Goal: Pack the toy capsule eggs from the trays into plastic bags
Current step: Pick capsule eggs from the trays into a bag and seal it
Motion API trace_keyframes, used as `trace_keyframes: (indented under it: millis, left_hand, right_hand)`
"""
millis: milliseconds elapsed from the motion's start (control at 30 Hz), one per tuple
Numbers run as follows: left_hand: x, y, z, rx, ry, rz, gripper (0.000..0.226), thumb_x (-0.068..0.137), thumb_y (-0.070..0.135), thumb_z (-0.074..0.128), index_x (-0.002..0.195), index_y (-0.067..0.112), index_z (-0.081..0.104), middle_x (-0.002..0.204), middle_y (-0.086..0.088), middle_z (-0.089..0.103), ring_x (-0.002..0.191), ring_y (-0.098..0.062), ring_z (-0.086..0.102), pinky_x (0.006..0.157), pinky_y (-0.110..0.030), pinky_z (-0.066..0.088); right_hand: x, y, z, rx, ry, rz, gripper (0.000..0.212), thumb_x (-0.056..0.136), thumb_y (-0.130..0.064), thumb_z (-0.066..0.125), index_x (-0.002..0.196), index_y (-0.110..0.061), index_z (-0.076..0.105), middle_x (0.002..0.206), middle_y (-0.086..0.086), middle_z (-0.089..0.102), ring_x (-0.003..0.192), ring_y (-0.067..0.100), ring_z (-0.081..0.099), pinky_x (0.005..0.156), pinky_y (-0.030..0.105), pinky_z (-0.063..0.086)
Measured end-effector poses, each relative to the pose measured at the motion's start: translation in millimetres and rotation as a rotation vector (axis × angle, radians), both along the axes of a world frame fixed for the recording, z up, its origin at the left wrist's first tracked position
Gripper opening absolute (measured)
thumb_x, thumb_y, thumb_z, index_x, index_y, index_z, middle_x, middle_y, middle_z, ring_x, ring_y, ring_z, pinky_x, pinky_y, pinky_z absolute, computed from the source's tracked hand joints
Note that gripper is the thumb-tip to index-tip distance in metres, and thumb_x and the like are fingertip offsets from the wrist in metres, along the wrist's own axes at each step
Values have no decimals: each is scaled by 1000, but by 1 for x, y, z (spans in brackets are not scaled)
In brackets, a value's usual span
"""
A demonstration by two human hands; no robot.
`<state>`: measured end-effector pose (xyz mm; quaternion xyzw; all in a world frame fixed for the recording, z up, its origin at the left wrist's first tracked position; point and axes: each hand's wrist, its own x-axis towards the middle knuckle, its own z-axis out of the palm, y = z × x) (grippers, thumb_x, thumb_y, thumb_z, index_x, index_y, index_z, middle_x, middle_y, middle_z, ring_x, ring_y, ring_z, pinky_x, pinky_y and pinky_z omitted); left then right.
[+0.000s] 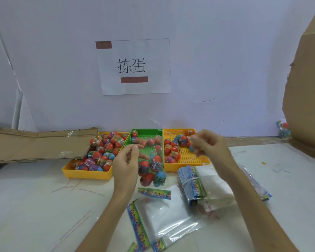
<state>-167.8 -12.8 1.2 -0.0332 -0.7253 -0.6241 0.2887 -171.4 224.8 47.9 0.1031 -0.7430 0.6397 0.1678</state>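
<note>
My left hand point(126, 165) pinches the top edge of a clear plastic bag point(151, 160) that hangs over the green tray point(145, 132) with several red and blue capsule eggs inside. Over the right yellow tray point(186, 161), my right hand point(210, 145) has its fingers curled round a blue egg point(191, 148). The left yellow tray point(88, 173) is heaped with red and blue eggs. A few eggs lie in the green tray and several in the right yellow one.
A banded bundle of empty bags point(195, 184) lies right of the held bag. Loose empty bags point(162, 215) lie near the table's front. Flattened cardboard point(38, 144) sits at the left, and a cardboard box wall point(307, 88) stands at the right.
</note>
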Motion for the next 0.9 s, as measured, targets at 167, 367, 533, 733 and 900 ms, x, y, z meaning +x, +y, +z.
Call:
trace_keyframes:
  millis: [167,367,533,733,900]
  left_hand:
    - [0,1,0,10,30,-36,18,105,27,54,100,22,71,76,4,74,76,-11,72,69,-17,56]
    - [4,3,4,93,24,-121,28,92,48,60,102,23,71,76,1,76,75,-12,74,66,-17,56]
    - [7,4,11,289,-131,-340,46,85,54,62,109,16,70,95,-7,78,87,-24,75,66,-30,60]
    - [9,6,12,339,-177,-505,21,74,31,77,92,22,79,102,-8,77,96,-21,73,75,-31,60]
    - [10,8,11,400,-201,-447,8,75,27,76,80,23,79,96,-8,75,91,-19,70,74,-40,61]
  right_hand:
    - [13,-49,-15,219,-88,139,38,73,-46,84,84,-18,61,80,1,67,71,15,62,69,32,55]
    - [15,-64,-23,163,-58,95,13,88,-19,78,78,-21,68,76,-2,69,71,15,65,68,34,59]
    - [14,-59,-19,-56,-131,113,19,90,-14,75,73,-21,70,73,0,67,69,10,62,63,21,53]
    - [11,-51,-17,-279,-230,166,16,88,-5,73,78,-13,65,73,2,61,64,9,57,56,19,49]
    - [8,-50,-17,-355,-215,194,15,87,5,70,79,-8,65,71,0,65,64,10,60,58,20,51]
